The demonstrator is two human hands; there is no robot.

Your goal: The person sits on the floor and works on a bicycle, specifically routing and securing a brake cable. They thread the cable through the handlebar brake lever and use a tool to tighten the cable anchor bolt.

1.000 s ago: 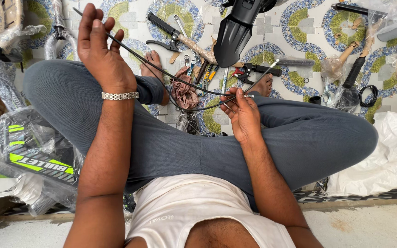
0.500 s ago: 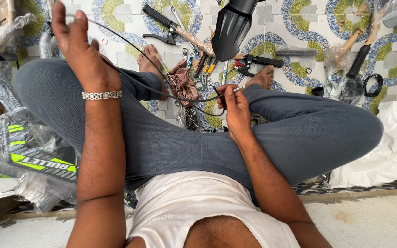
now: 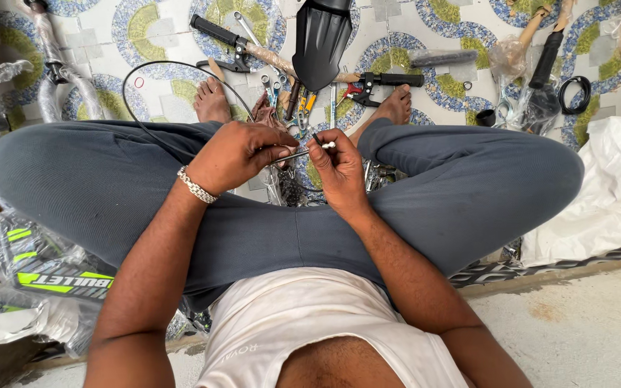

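Pinching cable end (image 3: 309,150) between both hands, left hand (image 3: 235,154), right hand (image 3: 339,167), lying crosswise

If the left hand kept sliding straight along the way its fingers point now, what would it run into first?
The left hand points right along the thin cable, so it would most likely meet the right hand pinching the cable's metal end; depth is unclear.

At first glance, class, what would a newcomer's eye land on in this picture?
Centre frame, the left hand and right hand pinch a thin black cable that loops out over the patterned tile floor. Beyond them a black mudguard lies among scattered hand tools.
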